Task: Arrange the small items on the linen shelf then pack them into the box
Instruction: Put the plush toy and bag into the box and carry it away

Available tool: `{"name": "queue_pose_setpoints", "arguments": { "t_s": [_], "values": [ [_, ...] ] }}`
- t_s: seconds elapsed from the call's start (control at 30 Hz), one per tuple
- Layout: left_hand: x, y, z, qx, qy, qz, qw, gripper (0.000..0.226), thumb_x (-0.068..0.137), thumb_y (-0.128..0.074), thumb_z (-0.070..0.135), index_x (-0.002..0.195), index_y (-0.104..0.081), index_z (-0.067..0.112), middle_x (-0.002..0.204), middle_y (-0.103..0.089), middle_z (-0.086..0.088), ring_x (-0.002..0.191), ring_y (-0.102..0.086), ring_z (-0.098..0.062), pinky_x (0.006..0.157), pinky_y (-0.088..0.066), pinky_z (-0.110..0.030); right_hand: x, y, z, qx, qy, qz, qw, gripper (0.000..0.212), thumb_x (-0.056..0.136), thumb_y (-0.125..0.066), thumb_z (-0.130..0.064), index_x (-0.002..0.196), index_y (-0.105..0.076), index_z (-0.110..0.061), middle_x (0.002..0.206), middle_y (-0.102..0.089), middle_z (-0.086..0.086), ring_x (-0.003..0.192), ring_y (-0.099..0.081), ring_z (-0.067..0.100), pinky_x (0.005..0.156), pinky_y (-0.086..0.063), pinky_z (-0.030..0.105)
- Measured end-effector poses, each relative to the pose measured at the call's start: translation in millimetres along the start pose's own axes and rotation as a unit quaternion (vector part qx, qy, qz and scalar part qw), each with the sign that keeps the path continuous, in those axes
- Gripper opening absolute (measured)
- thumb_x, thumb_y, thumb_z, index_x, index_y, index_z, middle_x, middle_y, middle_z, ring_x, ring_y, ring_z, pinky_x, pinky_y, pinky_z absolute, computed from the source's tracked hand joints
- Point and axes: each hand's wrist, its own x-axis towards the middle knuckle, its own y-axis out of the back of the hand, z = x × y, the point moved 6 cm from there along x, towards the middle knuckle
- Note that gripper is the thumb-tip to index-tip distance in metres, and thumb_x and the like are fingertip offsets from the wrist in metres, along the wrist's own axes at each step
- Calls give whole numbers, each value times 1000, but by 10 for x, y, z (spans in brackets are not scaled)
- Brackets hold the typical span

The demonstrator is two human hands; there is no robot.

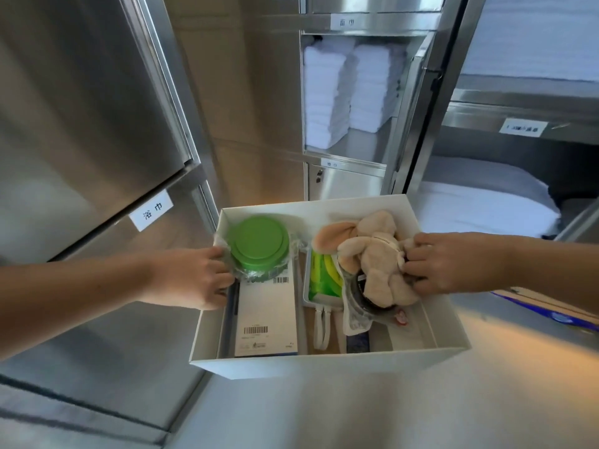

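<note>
Head view: the left hand [194,277], forearm reaching in level, curls its fingers over the left wall of the white box [324,362], against the green tub [259,246] inside, while the right hand [447,264] pinches the plush toy [372,254] lying in the box's right half.

Linen storeroom: labelled stainless-steel cabinets [97,108] standing all around, folded white towels [324,95] sitting stacked inside one, white bedding [486,212] lying in another.
</note>
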Motion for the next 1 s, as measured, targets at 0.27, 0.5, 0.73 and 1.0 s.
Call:
{"name": "queue_pose_setpoints", "arguments": {
  "t_s": [0.27, 0.5, 0.73, 1.0],
  "values": [
    [198, -476, -572, -18, 14, -17, 1000, 30, 59, -77, 2, 54, -51, 17, 57, -51, 0, 54, -51, -22, 64, -48, -29, 34, -592, 664, 3, 26, 14, 1000, 16, 64, -78, -14, 67, -63, -20, 69, -60, 0, 62, -57, 19, 61, -48, 26],
    [77, -1013, -1233, -23, 25, -31, 999, 32, 57, -80, 4, 53, -51, 17, 57, -52, 0, 53, -52, -22, 64, -48, -28, 389, -992, 1340, -6, 42, 14, 999, 16, 62, -79, -15, 66, -64, -21, 68, -62, -1, 62, -58, 17, 61, -48, 24],
    [-152, -1385, -1795, -32, 55, -40, 997, 30, 57, -78, 2, 53, -52, 16, 58, -53, -1, 55, -53, -22, 64, -50, -28, 821, -1306, 2036, -21, 61, 20, 998, 20, 57, -82, -16, 63, -65, -22, 67, -61, -3, 60, -57, 15, 61, -47, 23],
    [-382, -1643, -2151, -45, 83, -86, 992, 28, 53, -80, 2, 54, -55, 16, 60, -56, -2, 57, -56, -23, 66, -51, -30, 1237, -1561, 2579, -31, 106, 57, 992, 19, 59, -78, -11, 62, -63, -21, 67, -61, -1, 60, -58, 18, 61, -49, 24]
  ]
}}
